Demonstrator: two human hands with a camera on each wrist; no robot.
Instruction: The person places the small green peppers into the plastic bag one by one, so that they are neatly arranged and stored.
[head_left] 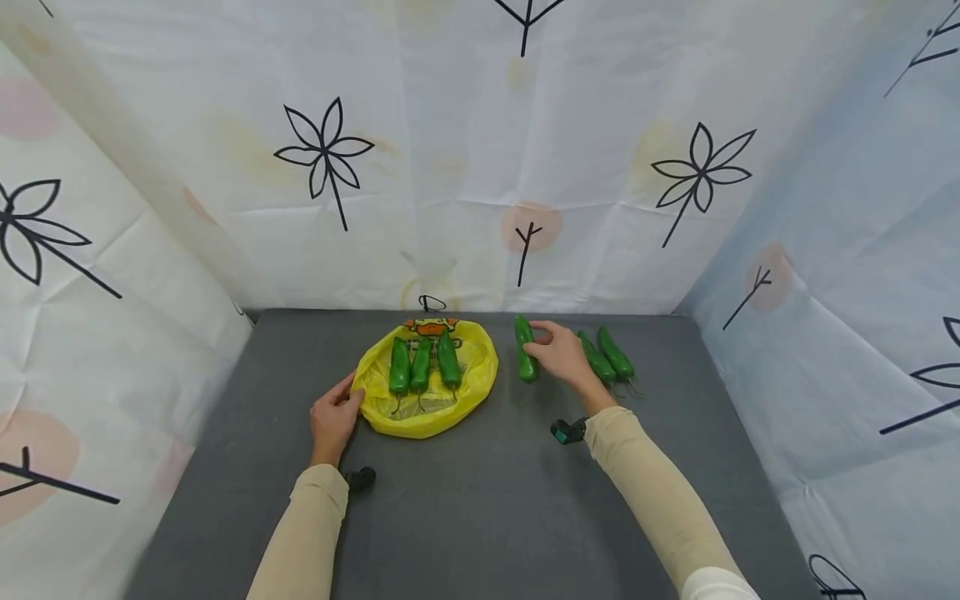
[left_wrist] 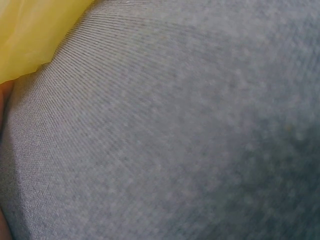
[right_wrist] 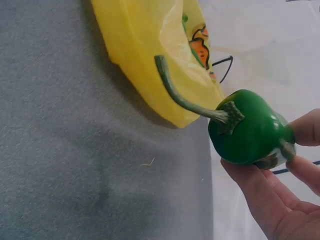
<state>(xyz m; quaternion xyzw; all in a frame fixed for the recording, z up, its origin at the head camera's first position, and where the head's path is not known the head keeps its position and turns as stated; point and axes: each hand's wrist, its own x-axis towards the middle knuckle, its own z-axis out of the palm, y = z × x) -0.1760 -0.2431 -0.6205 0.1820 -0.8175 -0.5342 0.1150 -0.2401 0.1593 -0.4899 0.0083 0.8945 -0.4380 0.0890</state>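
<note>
A yellow plastic bag (head_left: 405, 423), opened into a round shape, lies on the grey table with three green peppers (head_left: 420, 367) side by side in it. My left hand (head_left: 332, 421) pinches the bag's left rim between thumb and fingers. In the left wrist view only a corner of the yellow bag (left_wrist: 35, 35) shows. To the right of the bag, my right hand (head_left: 558, 354) holds another green pepper (head_left: 525, 354) between thumb and fingers. The right wrist view shows this pepper (right_wrist: 245, 135) stem-on, its curved stem pointing toward the bag (right_wrist: 145, 55).
Two more green peppers (head_left: 615, 354) lie on the table right of my right hand. White patterned cloth (head_left: 450, 167) hangs behind the table (head_left: 465, 517) and along both sides. A small pale scrap (right_wrist: 148, 163) lies on the table in the right wrist view.
</note>
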